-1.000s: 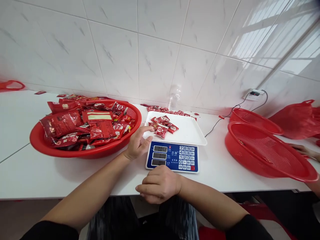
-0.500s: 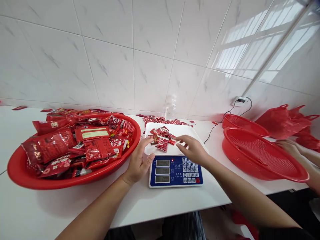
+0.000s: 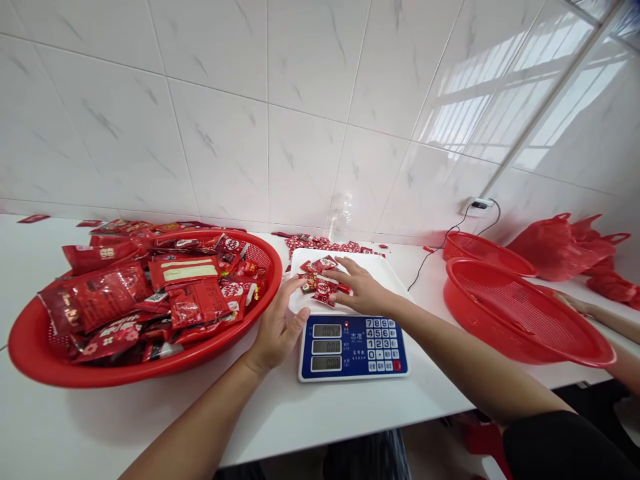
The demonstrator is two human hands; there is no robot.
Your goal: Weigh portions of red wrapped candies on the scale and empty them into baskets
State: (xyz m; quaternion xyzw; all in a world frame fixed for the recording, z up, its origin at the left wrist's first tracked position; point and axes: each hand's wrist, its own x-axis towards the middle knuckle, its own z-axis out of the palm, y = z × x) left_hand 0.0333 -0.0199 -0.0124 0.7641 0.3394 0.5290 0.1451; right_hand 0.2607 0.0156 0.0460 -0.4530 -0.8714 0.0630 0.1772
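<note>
Several small red packets lie on the white pan of a digital scale. Over the packets reaches my right hand, fingers spread, touching or hovering just above them; which of the two I cannot tell. My left hand rests beside the pan's left edge, thumb apart from the fingers, with nothing seen in it. The scale's top display reads 0.052. Left of that hand stands a red oval basket heaped with red packets of different sizes.
Red packets lie along the wall behind the scale. To the right stand a red basket and another behind it, near red plastic bags. A cord runs to a wall socket. Another person's arms reach in from the right.
My right hand has moved left and farther over the packets, its fingers now spread above them. My left hand has stayed in place. The other person's hand has shifted slightly.
</note>
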